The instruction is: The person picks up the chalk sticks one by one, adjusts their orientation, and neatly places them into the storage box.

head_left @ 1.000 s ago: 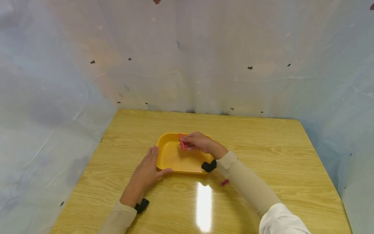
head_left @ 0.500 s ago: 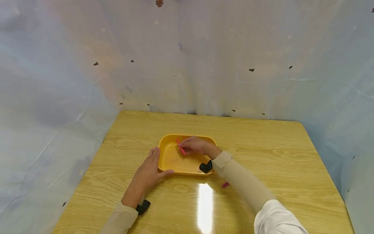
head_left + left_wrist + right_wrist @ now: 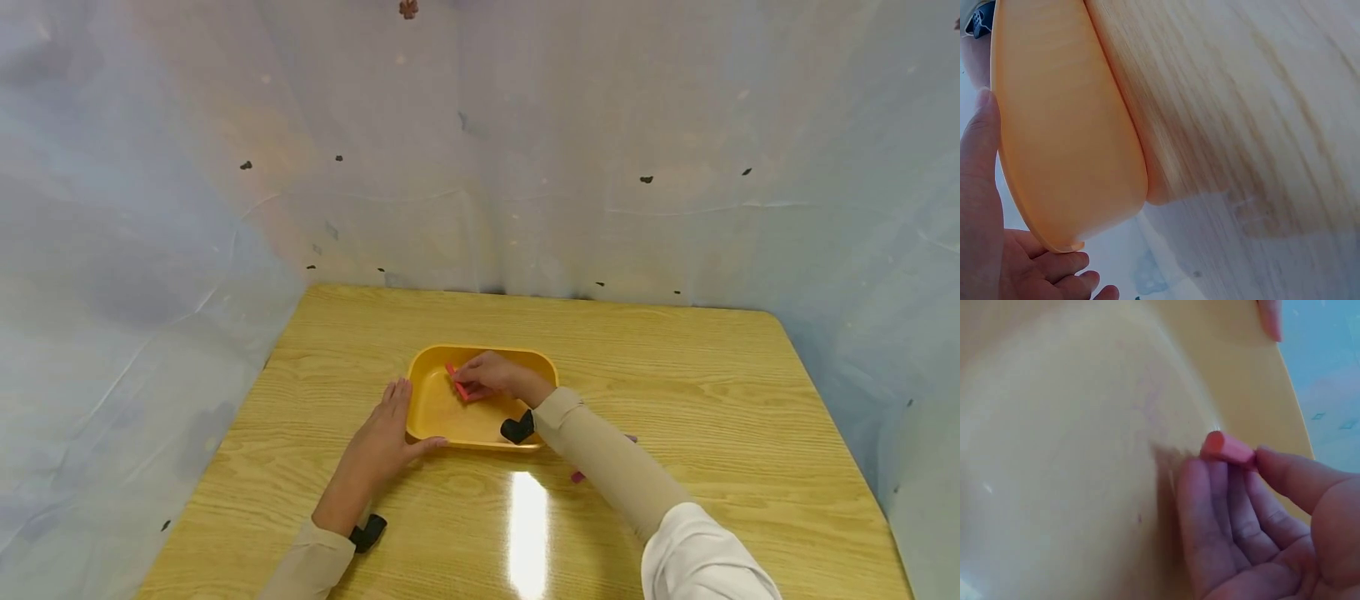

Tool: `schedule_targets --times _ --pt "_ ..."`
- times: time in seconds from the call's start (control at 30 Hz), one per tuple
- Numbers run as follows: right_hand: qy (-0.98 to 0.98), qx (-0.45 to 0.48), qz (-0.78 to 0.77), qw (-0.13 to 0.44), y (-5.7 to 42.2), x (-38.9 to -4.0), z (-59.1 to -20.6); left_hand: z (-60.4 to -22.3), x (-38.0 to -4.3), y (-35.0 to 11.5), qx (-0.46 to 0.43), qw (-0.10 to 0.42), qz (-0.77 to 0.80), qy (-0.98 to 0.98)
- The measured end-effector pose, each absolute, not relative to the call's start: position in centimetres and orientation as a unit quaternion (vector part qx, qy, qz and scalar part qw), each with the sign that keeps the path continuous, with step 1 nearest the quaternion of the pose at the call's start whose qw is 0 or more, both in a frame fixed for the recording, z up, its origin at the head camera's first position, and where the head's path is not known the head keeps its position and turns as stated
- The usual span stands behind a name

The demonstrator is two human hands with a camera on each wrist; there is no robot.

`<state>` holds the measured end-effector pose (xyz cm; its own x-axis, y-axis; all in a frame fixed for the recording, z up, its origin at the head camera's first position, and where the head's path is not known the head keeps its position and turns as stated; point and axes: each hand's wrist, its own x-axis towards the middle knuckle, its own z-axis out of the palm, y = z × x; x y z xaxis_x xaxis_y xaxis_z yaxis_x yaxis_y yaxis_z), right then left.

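Note:
A yellow tray (image 3: 431, 425) with raised sides rests on the wooden table. Inside it, my right hand (image 3: 491, 373) pinches a slim red stick (image 3: 461, 390) between thumb and fingers, low over the floor of the tray. The right wrist view shows the flat round end of the red stick (image 3: 1225, 447); its exact kind is unclear. My left hand (image 3: 381, 429) lies against the tray's left end, fingers extended along the side and thumb at the front rim. In the left wrist view, the left hand's thumb and fingers touch the rim of the tray (image 3: 1066, 125).
A dark pink piece (image 3: 577, 477) lies on the table (image 3: 675, 375) in front of the tray, partly behind my right sleeve (image 3: 607, 458). Another purplish end (image 3: 632, 438) shows past the sleeve. A pale plastic sheet (image 3: 525, 167) surrounds the table.
My right hand has moved left and lower into the tray with the red stick. A purplish end has come into sight beyond the right sleeve. My left hand stays at the tray.

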<state>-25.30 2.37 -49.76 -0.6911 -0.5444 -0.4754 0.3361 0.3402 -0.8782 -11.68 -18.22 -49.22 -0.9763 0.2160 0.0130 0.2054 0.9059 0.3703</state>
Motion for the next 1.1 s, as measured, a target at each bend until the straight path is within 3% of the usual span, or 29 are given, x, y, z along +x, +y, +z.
schedule_targets --times 1.1 --pt "0.773 -0.036 -0.522 0.360 0.9 -24.6 -49.3 -49.1 -11.6 -18.2 0.111 0.019 0.175 0.978"
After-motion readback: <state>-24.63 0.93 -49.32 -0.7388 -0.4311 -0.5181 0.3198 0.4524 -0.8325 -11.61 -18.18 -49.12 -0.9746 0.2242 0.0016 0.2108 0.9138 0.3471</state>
